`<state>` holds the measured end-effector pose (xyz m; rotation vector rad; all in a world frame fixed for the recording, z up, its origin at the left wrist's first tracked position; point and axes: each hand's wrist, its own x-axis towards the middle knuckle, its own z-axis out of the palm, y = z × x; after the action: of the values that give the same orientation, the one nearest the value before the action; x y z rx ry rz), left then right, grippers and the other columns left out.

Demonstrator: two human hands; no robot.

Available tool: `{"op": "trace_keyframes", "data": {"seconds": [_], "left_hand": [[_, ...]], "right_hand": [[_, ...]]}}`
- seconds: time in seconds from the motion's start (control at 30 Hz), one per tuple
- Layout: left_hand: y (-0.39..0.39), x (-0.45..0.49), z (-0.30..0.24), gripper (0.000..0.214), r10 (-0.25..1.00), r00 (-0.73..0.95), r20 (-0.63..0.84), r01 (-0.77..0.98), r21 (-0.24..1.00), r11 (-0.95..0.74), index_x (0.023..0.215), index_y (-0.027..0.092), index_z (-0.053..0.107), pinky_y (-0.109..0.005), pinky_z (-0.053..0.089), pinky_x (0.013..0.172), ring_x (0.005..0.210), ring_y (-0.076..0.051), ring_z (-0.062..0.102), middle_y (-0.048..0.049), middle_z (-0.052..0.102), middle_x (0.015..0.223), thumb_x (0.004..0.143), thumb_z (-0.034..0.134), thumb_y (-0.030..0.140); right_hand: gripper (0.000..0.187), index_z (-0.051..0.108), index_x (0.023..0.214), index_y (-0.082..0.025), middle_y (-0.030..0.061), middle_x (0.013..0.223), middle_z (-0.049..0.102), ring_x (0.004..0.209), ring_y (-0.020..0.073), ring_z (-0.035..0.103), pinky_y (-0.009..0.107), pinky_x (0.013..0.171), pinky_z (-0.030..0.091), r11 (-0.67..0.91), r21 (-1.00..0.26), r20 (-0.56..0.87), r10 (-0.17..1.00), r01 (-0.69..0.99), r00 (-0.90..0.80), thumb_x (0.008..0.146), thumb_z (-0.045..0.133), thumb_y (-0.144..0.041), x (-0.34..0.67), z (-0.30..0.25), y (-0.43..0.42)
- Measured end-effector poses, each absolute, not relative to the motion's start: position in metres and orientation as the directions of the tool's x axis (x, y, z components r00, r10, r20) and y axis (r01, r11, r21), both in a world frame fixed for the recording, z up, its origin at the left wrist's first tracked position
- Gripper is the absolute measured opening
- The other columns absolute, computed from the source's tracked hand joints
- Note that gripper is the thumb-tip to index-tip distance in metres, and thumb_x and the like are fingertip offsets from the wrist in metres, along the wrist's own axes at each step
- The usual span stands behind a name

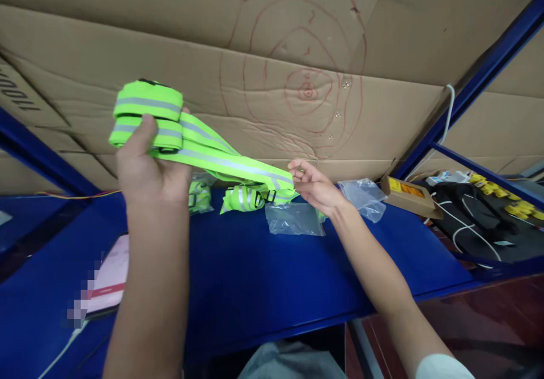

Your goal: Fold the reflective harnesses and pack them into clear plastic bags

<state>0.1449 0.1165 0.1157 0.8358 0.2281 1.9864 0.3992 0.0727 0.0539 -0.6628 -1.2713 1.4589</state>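
Observation:
My left hand (148,158) is closed around a rolled bundle of neon-yellow reflective strap (148,107) with grey stripes, held up above the table. From the bundle, lengths of strap stretch to the right. At their far end, the fingers of my right hand (317,186) pinch the strap. Black buckles show beneath the stretched lengths. Behind and below the straps, another reflective strap (240,199) with a black buckle lies on the blue table (255,282). A clear plastic bag (293,220) lies under my right hand.
More bagged neon strap (199,196) lies behind my left wrist. Right of my right hand are another clear bag (363,195) and an open cardboard box (410,195). A phone (108,277) with a cable lies at left. Cardboard (191,67) with red rings stands behind.

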Motion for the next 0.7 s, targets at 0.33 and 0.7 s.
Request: {"op": "trace_keyframes", "data": {"seconds": [0.33, 0.7], "left_hand": [[0.084, 0.208, 0.100, 0.036, 0.919, 0.237, 0.313, -0.565, 0.814, -0.132, 0.113, 0.016, 0.071, -0.034, 0.057, 0.089, 0.105, -0.026, 0.071, -0.0077, 0.077, 0.108, 0.079, 0.080, 0.025], [0.074, 0.229, 0.083, 0.059, 0.757, 0.613, 0.227, -0.412, 0.909, 0.060, 0.117, 0.027, 0.063, -0.027, 0.054, 0.082, 0.104, -0.019, 0.066, -0.0006, 0.067, 0.127, 0.066, 0.085, 0.008]], "right_hand": [[0.013, 0.064, 0.093, -0.021, 0.0027, 0.092, 0.071, 0.088, 0.0164, 0.067, 0.032, 0.083, 0.051, 0.545, -0.695, 0.332, 0.822, 0.469, -0.463, 0.090, 0.053, -0.016, 0.424, 0.073, 0.052], [0.054, 0.067, 0.127, -0.022, 0.0074, 0.128, 0.069, 0.119, 0.0236, 0.064, 0.037, 0.102, 0.052, 0.597, -0.763, 0.519, 0.794, 0.246, -0.317, 0.088, 0.070, -0.058, 0.434, 0.087, 0.055]]}}
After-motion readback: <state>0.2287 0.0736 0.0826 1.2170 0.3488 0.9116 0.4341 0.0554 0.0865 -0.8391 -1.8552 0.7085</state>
